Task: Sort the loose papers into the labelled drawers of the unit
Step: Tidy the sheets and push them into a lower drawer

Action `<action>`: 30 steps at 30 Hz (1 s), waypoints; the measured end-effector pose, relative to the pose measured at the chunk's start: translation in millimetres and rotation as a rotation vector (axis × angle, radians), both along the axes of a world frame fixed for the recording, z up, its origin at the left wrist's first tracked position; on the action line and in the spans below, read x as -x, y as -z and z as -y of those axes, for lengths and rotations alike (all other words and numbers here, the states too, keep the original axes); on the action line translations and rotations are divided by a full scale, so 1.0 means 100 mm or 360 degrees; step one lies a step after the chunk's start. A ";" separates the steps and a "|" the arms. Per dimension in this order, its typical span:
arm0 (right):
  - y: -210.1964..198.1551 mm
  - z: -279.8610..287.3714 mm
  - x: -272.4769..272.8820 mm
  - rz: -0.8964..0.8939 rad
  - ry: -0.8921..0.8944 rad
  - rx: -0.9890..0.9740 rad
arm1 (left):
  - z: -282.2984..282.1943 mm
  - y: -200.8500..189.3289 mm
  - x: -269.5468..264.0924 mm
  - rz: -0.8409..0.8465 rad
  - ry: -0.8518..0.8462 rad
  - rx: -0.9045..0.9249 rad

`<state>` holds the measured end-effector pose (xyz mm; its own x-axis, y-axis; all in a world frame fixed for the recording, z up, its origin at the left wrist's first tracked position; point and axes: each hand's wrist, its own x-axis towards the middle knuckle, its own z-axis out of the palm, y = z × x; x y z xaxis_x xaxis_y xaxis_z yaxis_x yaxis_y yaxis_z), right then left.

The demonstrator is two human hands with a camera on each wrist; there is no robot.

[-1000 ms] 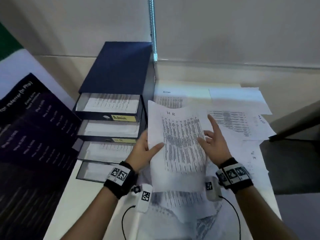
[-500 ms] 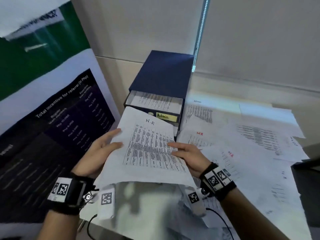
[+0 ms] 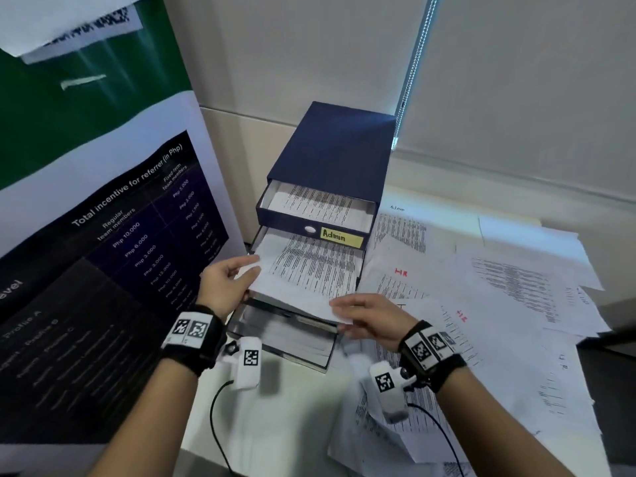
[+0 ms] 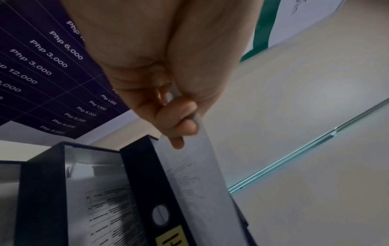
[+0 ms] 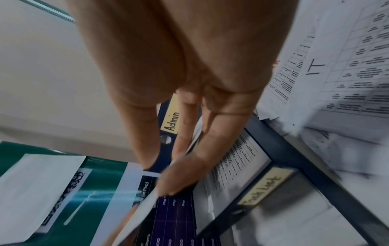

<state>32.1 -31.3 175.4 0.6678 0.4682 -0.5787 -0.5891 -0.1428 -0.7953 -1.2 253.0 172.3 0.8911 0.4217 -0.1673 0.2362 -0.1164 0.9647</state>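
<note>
At centre left of the head view the left hand (image 3: 225,283) pinches the near left corner of the sheet (image 3: 309,270), thumb above and fingers below; at centre the sheet lies half inside the second drawer (image 3: 256,244) of the drawer unit (image 3: 340,146), beneath the Admin label (image 3: 341,236); right of centre the right hand (image 3: 373,320) pinches the near right corner; better to keep both corners level, feed straight, then let go together; loose papers (image 3: 516,287) cover the worktop at right.
</note>
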 end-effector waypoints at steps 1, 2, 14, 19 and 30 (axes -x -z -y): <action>0.02 0.00 -0.02 -0.0006 0.0029 -0.0019 | 0.03 0.03 -0.09 -0.0005 -0.0013 -0.0041; 0.04 -0.01 -0.07 0.0024 0.0099 -0.0013 | 0.06 0.05 -0.17 -0.0024 -0.0029 -0.0083; 0.15 0.07 -0.78 -0.0047 0.0647 -0.0426 | 0.70 0.47 -0.58 0.0086 0.0964 -0.1680; 0.89 1.26 -0.55 0.0112 0.0616 0.0912 | 0.82 0.52 -0.75 0.0098 0.0806 -0.1737; 1.65 1.91 0.10 0.0222 0.0445 0.1671 | 2.27 1.02 -0.42 -0.0319 0.1493 -0.1157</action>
